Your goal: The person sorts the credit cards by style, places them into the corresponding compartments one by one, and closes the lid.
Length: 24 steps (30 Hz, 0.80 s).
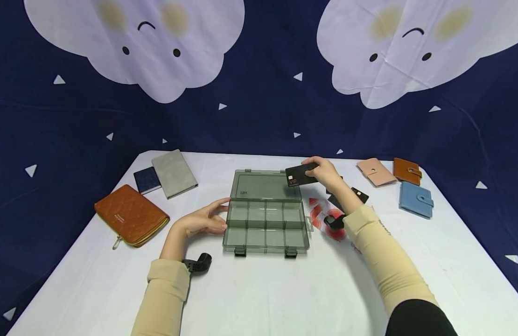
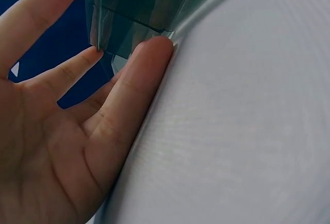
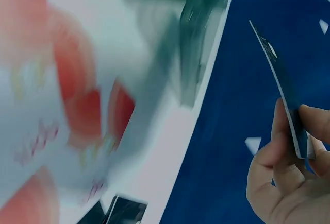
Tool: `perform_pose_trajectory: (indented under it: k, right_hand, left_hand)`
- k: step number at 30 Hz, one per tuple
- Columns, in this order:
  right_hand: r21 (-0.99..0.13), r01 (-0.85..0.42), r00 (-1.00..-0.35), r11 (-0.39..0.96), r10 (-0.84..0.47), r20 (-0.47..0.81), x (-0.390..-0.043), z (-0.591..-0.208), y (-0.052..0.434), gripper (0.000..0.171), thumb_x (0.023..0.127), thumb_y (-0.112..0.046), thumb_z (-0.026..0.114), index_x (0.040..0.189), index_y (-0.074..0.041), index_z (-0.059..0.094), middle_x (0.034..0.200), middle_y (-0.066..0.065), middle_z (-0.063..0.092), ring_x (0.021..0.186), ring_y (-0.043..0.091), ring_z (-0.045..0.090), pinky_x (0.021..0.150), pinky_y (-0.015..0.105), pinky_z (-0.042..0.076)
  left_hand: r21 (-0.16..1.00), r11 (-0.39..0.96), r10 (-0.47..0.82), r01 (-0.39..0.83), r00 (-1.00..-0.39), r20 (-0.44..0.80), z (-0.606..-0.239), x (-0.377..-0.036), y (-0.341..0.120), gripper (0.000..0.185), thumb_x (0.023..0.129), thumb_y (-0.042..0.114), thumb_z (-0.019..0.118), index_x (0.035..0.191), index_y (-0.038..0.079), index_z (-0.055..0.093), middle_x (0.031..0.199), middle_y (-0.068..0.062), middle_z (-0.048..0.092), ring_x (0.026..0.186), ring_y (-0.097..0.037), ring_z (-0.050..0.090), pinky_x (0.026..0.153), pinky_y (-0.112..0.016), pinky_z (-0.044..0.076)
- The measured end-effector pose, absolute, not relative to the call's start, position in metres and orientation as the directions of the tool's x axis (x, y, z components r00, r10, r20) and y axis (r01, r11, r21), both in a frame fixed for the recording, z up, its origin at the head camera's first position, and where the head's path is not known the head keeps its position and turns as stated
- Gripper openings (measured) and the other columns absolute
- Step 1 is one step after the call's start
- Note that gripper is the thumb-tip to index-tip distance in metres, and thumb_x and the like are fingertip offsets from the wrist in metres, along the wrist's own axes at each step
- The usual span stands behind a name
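Note:
A black VIP card [image 1: 299,176] is pinched by its right end between the thumb and fingers of my right hand [image 1: 326,175], held up over the right part of the raised lid. In the right wrist view the card [image 3: 282,87] shows nearly edge-on. Below it on the table stands a green see-through compartment box [image 1: 265,236], its lid [image 1: 263,185] laid open toward the back. My left hand [image 1: 203,220] touches the box's left side with outstretched fingers; in the left wrist view the thumb [image 2: 147,62] rests against its wall near the tabletop.
More black cards [image 1: 360,195] and a clear wrapper with red print [image 1: 335,232] lie right of the box. Small pink [image 1: 375,171], brown [image 1: 407,171] and blue [image 1: 415,199] card holders sit far right. A brown quilted wallet [image 1: 130,214], a grey notebook [image 1: 175,173] and a navy booklet [image 1: 147,180] lie left.

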State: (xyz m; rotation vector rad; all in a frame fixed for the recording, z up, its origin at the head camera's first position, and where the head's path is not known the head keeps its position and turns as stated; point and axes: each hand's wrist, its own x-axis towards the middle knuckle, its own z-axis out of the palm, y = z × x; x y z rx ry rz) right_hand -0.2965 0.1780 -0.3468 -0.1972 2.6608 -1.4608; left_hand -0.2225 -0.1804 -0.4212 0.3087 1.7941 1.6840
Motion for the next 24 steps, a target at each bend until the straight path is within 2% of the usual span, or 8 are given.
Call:
perform_pose_trajectory:
  k: [2,5,8,14,19,24]
  right_hand:
    - [-0.851,-0.064,-0.984,0.521,-0.178,-0.034,-0.294,-0.345,0.17,0.034,0.087,0.002,0.051,0.121,0.003,0.054,0.131,0.022,0.046,0.112,0.034,0.048,0.093,0.045,0.04]
    - [-0.864,-0.073,-0.979,0.498,-0.202,-0.034,-0.29,-0.343,0.158,0.03,0.088,0.0,0.051,0.118,0.004,0.055,0.123,0.023,0.051,0.098,0.029,0.056,0.083,0.037,0.046]
    - [-0.865,-0.093,-0.971,0.493,-0.236,-0.03,-0.286,-0.342,0.144,0.025,0.089,-0.003,0.053,0.113,0.003,0.057,0.113,0.021,0.056,0.086,0.024,0.056,0.074,0.032,0.047]
    - [-0.821,-0.161,-0.937,0.548,-0.346,-0.047,-0.271,-0.343,0.118,0.015,0.09,-0.008,0.057,0.102,-0.001,0.061,0.098,0.013,0.061,0.089,0.024,0.055,0.081,0.04,0.045]
    - [-0.785,-0.193,-0.886,0.588,-0.449,-0.118,-0.261,-0.347,0.1,0.011,0.089,-0.005,0.058,0.098,-0.001,0.063,0.087,0.011,0.063,0.075,0.022,0.057,0.073,0.04,0.049]
    - [-0.738,-0.205,-0.844,0.642,-0.499,-0.199,-0.256,-0.352,0.086,0.012,0.087,0.002,0.057,0.096,-0.002,0.065,0.09,0.011,0.064,0.073,0.022,0.061,0.069,0.036,0.053]
  left_hand:
    - [0.955,0.15,0.578,-0.256,-0.761,-0.295,-0.42,-0.222,-0.18,0.092,0.079,-0.003,0.065,0.15,0.015,0.009,0.149,-0.02,0.012,0.089,-0.014,0.058,0.082,-0.033,0.05]
    - [0.957,0.153,0.583,-0.244,-0.76,-0.287,-0.419,-0.223,-0.181,0.092,0.079,-0.001,0.066,0.15,0.014,0.009,0.148,-0.021,0.012,0.09,-0.014,0.058,0.082,-0.034,0.05]
    - [0.959,0.158,0.588,-0.235,-0.758,-0.283,-0.418,-0.224,-0.182,0.093,0.08,0.0,0.067,0.15,0.014,0.008,0.148,-0.022,0.011,0.09,-0.014,0.058,0.083,-0.034,0.05]
    - [0.959,0.163,0.586,-0.232,-0.759,-0.283,-0.42,-0.225,-0.182,0.092,0.08,0.001,0.067,0.15,0.014,0.008,0.148,-0.023,0.011,0.09,-0.014,0.058,0.083,-0.034,0.05]
    - [0.959,0.159,0.588,-0.236,-0.758,-0.284,-0.422,-0.222,-0.182,0.092,0.08,0.001,0.067,0.15,0.012,0.008,0.147,-0.024,0.012,0.09,-0.014,0.058,0.083,-0.035,0.05]
    - [0.96,0.152,0.588,-0.235,-0.759,-0.279,-0.423,-0.222,-0.181,0.092,0.08,0.001,0.067,0.15,0.013,0.008,0.147,-0.023,0.012,0.09,-0.014,0.058,0.083,-0.035,0.05]
